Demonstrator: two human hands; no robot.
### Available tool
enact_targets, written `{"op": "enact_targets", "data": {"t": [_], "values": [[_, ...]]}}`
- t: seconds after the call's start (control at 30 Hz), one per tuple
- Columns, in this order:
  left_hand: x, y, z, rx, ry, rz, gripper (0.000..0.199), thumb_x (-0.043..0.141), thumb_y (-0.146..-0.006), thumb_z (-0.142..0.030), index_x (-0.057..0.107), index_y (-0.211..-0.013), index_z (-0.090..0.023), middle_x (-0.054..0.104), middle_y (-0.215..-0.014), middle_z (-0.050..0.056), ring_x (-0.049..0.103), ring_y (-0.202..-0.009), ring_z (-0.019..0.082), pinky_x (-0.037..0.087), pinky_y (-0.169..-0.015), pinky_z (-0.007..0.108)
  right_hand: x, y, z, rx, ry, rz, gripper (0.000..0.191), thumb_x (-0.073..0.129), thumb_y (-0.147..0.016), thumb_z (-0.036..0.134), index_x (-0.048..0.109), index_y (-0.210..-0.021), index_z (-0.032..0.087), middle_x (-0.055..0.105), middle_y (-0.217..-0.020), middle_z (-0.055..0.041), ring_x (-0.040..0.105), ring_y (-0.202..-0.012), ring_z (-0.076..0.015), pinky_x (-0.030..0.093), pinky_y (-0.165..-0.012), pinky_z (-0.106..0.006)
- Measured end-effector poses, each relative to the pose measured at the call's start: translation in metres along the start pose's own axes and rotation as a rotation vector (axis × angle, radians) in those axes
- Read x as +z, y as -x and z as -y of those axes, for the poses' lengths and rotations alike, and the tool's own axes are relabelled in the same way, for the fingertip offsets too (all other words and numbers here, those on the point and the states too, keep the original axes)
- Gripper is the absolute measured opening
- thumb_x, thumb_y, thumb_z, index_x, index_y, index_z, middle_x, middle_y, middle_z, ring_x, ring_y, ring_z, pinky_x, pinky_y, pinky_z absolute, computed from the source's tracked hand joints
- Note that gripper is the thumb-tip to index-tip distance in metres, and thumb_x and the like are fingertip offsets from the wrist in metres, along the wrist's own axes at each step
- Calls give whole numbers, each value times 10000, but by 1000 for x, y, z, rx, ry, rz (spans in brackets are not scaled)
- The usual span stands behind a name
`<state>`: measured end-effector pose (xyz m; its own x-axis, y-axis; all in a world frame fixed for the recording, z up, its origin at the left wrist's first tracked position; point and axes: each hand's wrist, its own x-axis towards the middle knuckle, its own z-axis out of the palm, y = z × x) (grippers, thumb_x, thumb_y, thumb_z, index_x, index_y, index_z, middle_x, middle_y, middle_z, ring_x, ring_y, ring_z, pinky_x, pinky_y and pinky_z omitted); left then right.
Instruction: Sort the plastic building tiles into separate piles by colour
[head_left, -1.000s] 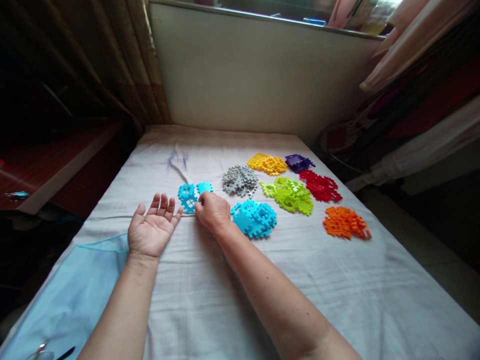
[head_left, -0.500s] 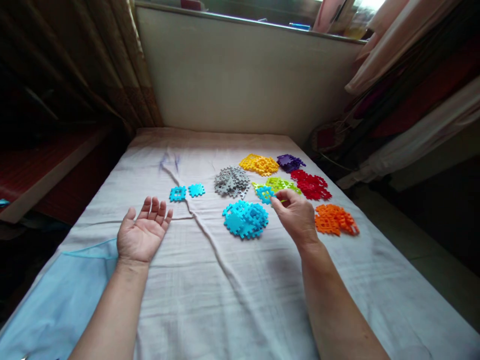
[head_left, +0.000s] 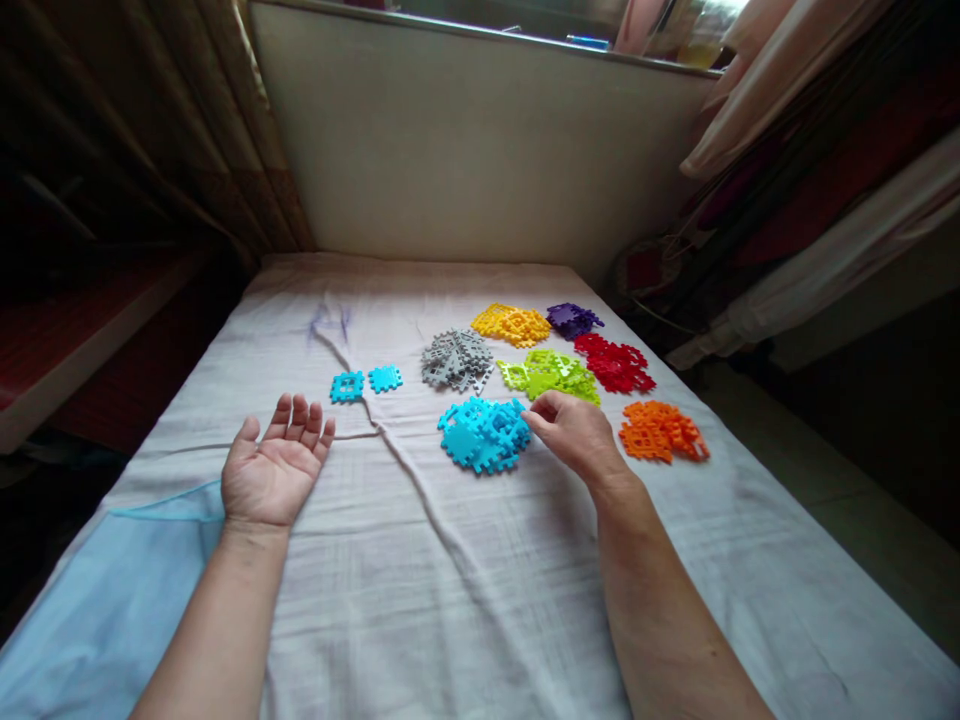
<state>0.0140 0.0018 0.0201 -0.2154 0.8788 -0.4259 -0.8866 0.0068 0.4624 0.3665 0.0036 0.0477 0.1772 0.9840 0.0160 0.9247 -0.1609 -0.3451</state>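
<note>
My right hand [head_left: 568, 432] is at the right edge of a pile of blue interlocking tiles [head_left: 480, 436], its thumb and forefinger pinched on a blue tile there. That tile blends into the pile, so its outline is hard to make out. Palm up and fingers spread, my left hand [head_left: 274, 465] rests over the sheet and holds nothing. Beyond its fingertips lie two separate blue tiles, a frame-shaped one [head_left: 347, 397] and a ridged one [head_left: 385, 379].
Further piles of tiles lie on the sheet [head_left: 360, 620]: grey [head_left: 456, 360], yellow [head_left: 511, 325], purple [head_left: 574, 320], lime green [head_left: 551, 375], red [head_left: 615, 363] and orange [head_left: 663, 432]. A light blue cloth [head_left: 127, 590] lies at the left. Behind stands a pale panel [head_left: 450, 150].
My right hand has come down and nearer with the blue tile, from over the lime pile to the blue pile. My left hand stays open, and the view has shifted slightly.
</note>
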Motion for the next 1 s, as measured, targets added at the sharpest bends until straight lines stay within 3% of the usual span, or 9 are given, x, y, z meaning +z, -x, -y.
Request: {"op": "enact_targets", "data": {"t": [0.23,0.4,0.53,0.7,0.83,1.0], "values": [[-2,-3,-1,0,12,9,321,418,-935,-378,622,-1111,-203,758,-939,62,726,-907,217,590,-837,419,0,-2,-5,-59,-22,18,301,490,-907,373,745,-849,224,751,-817,-37,635,-739,-171,323,-587,-259],[0,-1,-1,4,23,-15,345,366,-961,-377,632,-1081,-191,759,-921,61,729,-898,216,598,-817,414,2,-1,4,-101,-67,-60,287,494,-902,357,742,-844,225,742,-798,-31,620,-695,-161,356,-609,-254],[0,-1,-1,1,25,-9,341,373,-962,-373,637,-1069,-187,760,-916,62,731,-888,217,601,-802,415,9,1,37,-237,-90,-103,246,510,-918,318,734,-874,226,747,-894,-38,648,-775,-164,423,-719,-256],[-2,-2,0,2,25,7,334,385,-959,-364,641,-1064,-177,761,-930,62,728,-895,217,600,-798,418,26,-3,100,-427,12,50,255,484,-964,322,725,-977,240,732,-1008,-43,671,-914,-184,457,-764,-267],[-5,-3,0,-6,32,31,324,399,-956,-359,642,-1074,-180,761,-946,69,723,-921,217,590,-834,424,53,-22,139,-533,86,160,294,497,-945,302,681,-1168,247,683,-1193,-74,660,-1035,-214,491,-827,-298],[-9,-4,-1,-16,37,59,323,405,-957,-355,638,-1094,-177,759,-969,74,721,-950,225,585,-855,437,79,-48,168,-561,125,172,453,532,-894,233,562,-1346,251,555,-1386,-118,601,-1175,-247,499,-903,-343]]}}
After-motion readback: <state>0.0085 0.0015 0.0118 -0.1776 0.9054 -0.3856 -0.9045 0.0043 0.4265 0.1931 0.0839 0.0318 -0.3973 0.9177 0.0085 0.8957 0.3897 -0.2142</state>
